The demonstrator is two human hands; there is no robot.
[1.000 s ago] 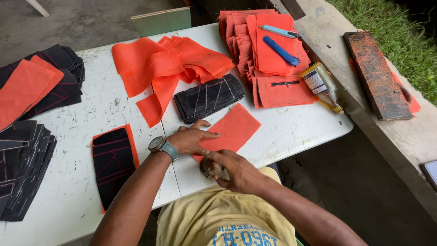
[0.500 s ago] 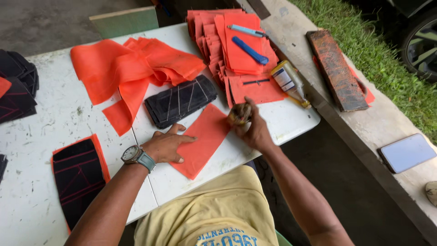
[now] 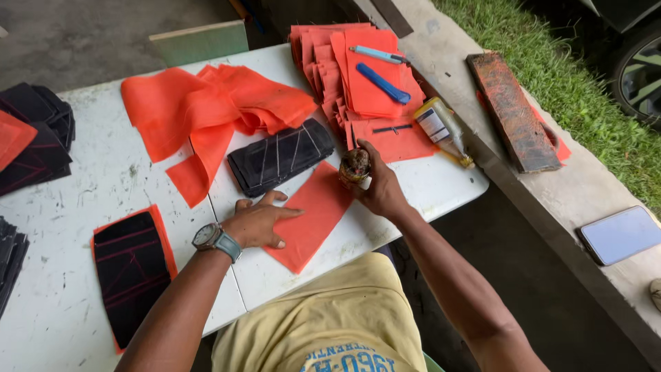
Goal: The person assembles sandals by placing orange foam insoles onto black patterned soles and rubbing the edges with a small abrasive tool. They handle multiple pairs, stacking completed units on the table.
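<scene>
Left hand flat, unclenched, pinning orange sheet; right hand grasps small tin (grimy) just beyond sheet's corner.

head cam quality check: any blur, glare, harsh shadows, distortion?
Head view: soft, even daylight, with only faint shadows under the left hand and right hand. The orange sheet and white table are sharp, with no glare. The phone shows a pale sheen. Wide-angle bending shows at the edges. The small jar is slightly soft.
</scene>
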